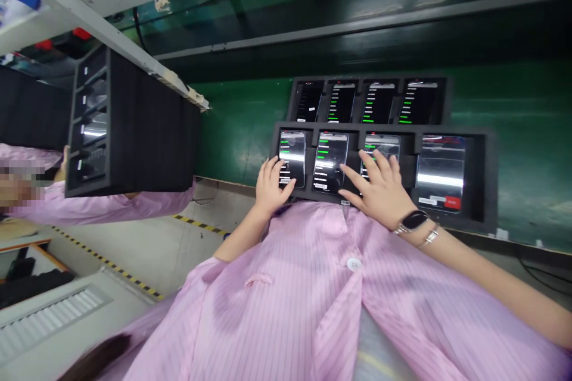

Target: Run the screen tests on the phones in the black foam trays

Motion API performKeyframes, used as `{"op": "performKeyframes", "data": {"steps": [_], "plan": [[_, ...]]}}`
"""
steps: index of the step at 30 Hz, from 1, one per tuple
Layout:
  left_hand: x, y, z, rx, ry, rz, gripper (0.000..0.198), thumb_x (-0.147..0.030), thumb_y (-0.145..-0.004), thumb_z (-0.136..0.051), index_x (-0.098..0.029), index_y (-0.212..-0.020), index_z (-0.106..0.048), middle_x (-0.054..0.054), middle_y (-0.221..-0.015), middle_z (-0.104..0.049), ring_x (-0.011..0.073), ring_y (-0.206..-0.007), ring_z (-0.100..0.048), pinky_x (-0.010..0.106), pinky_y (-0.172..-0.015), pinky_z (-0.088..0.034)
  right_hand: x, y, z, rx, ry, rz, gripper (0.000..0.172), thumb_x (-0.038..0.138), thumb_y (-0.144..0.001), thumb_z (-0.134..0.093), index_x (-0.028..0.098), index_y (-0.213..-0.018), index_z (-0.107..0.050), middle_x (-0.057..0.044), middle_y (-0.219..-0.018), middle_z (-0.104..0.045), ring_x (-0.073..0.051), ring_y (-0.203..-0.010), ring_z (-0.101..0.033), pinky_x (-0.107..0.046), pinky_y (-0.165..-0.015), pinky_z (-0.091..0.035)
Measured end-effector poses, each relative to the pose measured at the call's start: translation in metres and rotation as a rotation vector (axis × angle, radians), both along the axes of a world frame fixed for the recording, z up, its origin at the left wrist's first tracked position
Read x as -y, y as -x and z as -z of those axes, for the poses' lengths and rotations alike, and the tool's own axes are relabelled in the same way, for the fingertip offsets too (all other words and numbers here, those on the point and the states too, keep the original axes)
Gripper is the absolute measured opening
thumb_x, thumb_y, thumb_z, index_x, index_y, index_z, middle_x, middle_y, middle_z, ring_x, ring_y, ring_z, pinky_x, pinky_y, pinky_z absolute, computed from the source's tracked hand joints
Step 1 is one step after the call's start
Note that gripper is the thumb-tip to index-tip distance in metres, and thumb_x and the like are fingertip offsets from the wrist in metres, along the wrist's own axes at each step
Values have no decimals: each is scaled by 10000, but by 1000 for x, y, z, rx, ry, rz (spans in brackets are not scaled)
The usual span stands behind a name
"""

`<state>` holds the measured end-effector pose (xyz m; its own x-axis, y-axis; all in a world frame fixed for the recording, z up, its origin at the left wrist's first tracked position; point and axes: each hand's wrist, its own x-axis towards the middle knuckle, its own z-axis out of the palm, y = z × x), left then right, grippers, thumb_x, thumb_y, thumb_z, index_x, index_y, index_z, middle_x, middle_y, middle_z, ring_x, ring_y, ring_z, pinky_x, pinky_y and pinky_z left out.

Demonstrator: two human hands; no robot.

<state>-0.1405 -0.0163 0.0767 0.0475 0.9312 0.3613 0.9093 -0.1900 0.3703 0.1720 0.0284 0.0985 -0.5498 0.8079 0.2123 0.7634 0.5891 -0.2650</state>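
A black tray (pixel 480 184) near the bench edge holds several smartphones lying face up in separate slots. My left hand (pixel 271 186) rests at the left end, fingers spread over the lower left of the leftmost phone (pixel 292 146). The second phone (pixel 329 158) shows lines of green and white text. My right hand (pixel 379 184) lies with fingers apart over the third phone (pixel 382 141), partly hiding it; its index finger reaches the right edge of the second phone. At the right end, the fourth phone (pixel 440 172) has a red patch low on its screen.
A second black tray (pixel 447 98) with several lit phones lies just behind. To the left stands a tall stack of black trays (pixel 152 125) beside a white metal frame (pixel 134 56). A co-worker's pink sleeve (pixel 111 208) passes below that stack. The green bench (pixel 236 131) extends sideways.
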Motion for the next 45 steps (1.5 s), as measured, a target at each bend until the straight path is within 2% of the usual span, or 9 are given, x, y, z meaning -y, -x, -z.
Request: {"op": "performKeyframes", "data": {"steps": [7,17,21,24,27,32,37,40,45], "plan": [[0,-1,-1,9,91,-35,653,-572,-1010,-542,-174,-1511,-408,211,-1548,-483,345,-1455,-461,556,-1201,-423,-13,13,3,5,3,-4,590,560,-1031,-508,177,-1469,-606,-223,-1673,-300,-478,-1525,-275,-743,-1202,-218],[1,-1,-10,-32,203,-44,586,-606,-1009,-527,-185,-1415,-553,209,-1579,-439,372,-1472,-429,578,-1188,-417,18,-77,4,17,-47,319,674,620,-1030,-414,107,-1432,-584,-298,-1548,-447,-475,-1494,-335,-717,-1207,-250],[-4,-15,-21,-109,157,-18,712,-648,-989,-539,-172,-1512,-455,234,-1628,-397,429,-1571,-256,718,-1242,-221,20,-105,13,11,-146,440,711,658,-1003,-437,108,-1429,-585,-298,-1536,-446,-478,-1473,-358,-699,-1206,-269],[-18,-42,-23,-128,73,176,783,-681,-983,-532,-175,-1562,-384,212,-1622,-428,383,-1578,-265,686,-1289,-103,13,-115,17,8,-183,494,847,699,-983,-430,33,-1504,-483,-318,-1405,-526,-460,-1386,-447,-673,-1207,-281],[-32,-69,-15,-140,33,330,766,-693,-973,-545,-205,-1551,-421,180,-1592,-479,367,-1544,-337,661,-1302,-68,7,-118,22,20,-199,520,876,699,-983,-410,12,-1526,-426,-310,-1347,-561,-449,-1340,-470,-671,-1204,-277],[-42,-83,-3,-150,77,366,661,-662,-982,-559,-235,-1486,-518,167,-1579,-502,351,-1466,-460,683,-1292,-55,9,-116,24,-9,-194,528,806,643,-987,-479,60,-1541,-414,-297,-1343,-586,-447,-1326,-498,-700,-1213,-246],[-42,-82,-13,-142,153,389,529,-579,-1040,-503,-218,-1416,-590,150,-1509,-586,314,-1355,-571,705,-1289,-47,10,-114,22,-6,-176,532,693,654,-982,-451,119,-1402,-583,-273,-1324,-601,-453,-1308,-505,-700,-1218,-239],[-44,-87,-18,-156,179,351,490,-559,-1023,-549,-197,-1332,-665,152,-1476,-611,340,-1402,-526,653,-1299,-169,7,-115,18,-12,-105,479,603,601,-1017,-406,144,-1337,-634,-239,-1262,-651,-432,-1254,-548,-727,-1220,-192],[-41,-81,-23,-121,197,355,587,-604,-1006,-561,-217,-1448,-569,133,-1483,-612,325,-1432,-509,617,-1304,-207,0,-98,3,-28,-135,444,543,596,-1013,-438,153,-1166,-711,-241,-1276,-644,-439,-1263,-535,-742,-1184,-254]]}}
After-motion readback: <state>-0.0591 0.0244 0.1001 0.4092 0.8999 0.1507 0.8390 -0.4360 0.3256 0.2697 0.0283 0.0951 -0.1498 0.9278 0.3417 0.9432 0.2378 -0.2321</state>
